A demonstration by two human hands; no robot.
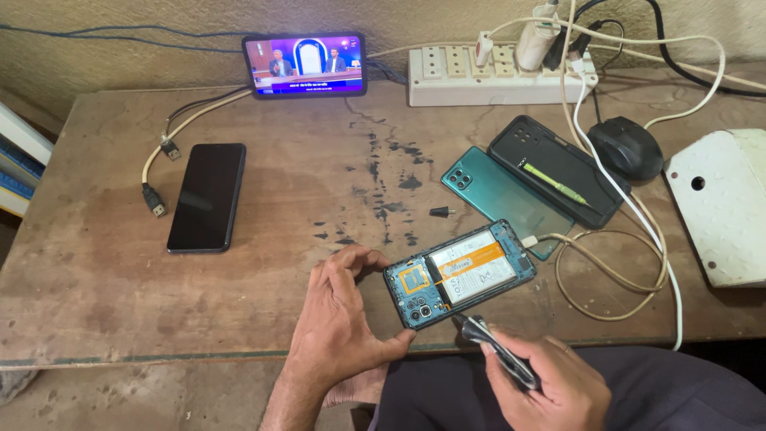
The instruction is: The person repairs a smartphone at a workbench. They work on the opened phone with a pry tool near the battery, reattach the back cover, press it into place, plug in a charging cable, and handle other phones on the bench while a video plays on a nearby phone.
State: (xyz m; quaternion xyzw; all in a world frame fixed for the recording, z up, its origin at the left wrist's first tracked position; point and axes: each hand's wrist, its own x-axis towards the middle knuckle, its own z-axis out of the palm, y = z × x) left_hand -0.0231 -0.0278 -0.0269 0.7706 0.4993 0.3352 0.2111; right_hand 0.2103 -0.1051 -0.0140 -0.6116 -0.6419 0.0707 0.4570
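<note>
Wooden table (pixel 303 215), worn and stained, bears an opened phone (pixel 460 274) near its front edge. Its long axis runs diagonally, camera end toward the person, cabled end away toward the teal back cover (pixel 495 195). Left hand (pixel 339 319) pinches the camera end between thumb and fingers. Right hand (pixel 550 387), below the phone, is closed around a screwdriver (pixel 499 349), whose tip meets the phone's lower edge.

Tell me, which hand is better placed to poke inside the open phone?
The right hand, probably. It holds a metal tool whose tip sits at the edge of the opened phone, while the left hand grips the phone's camera end to steady it.
</note>
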